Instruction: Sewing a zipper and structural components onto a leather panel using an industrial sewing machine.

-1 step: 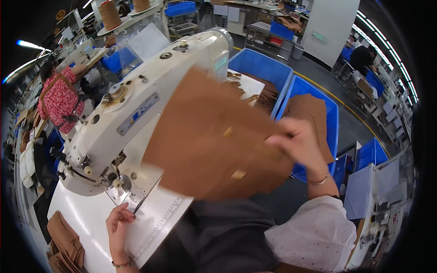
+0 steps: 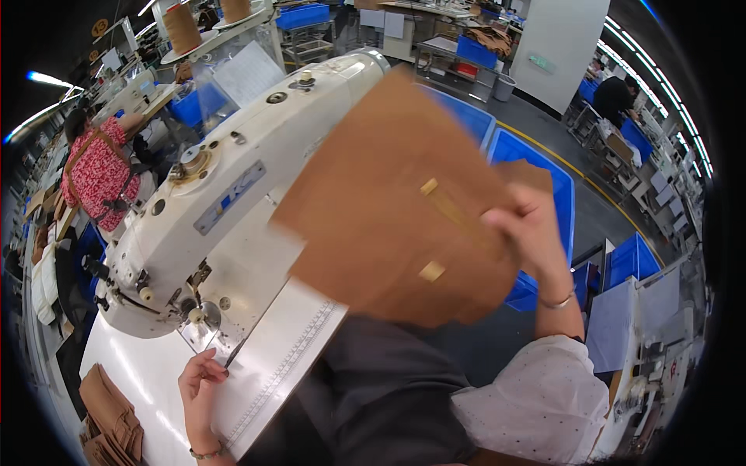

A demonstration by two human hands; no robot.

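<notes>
A large brown fabric panel (image 2: 388, 202) is in the grip of my right hand (image 2: 532, 233), closed on its right edge, thumb on top. Two small yellowish tabs show on its face, which is slightly blurred. The panel is raised and hides part of the sewing machine (image 2: 256, 155) and a blue bin behind it. Near the needle area, my left hand (image 2: 200, 380) rests over the white table (image 2: 264, 388) with its fingers closed. From them sticks out a thin dark pointed tool (image 2: 235, 353); its exact kind is unclear.
Folded brown pieces (image 2: 113, 412) lie on the table at the lower left. Beyond the panel stand blue bins (image 2: 536, 151), one with brown material inside. Thread cones (image 2: 183, 29) stand at the upper left. A person in a red patterned top (image 2: 101, 171) sits at the left.
My right hand and the brown panel have moved right, and the panel's upper end has swung up and right. More of the table's ruler edge shows. My left hand has barely moved.
</notes>
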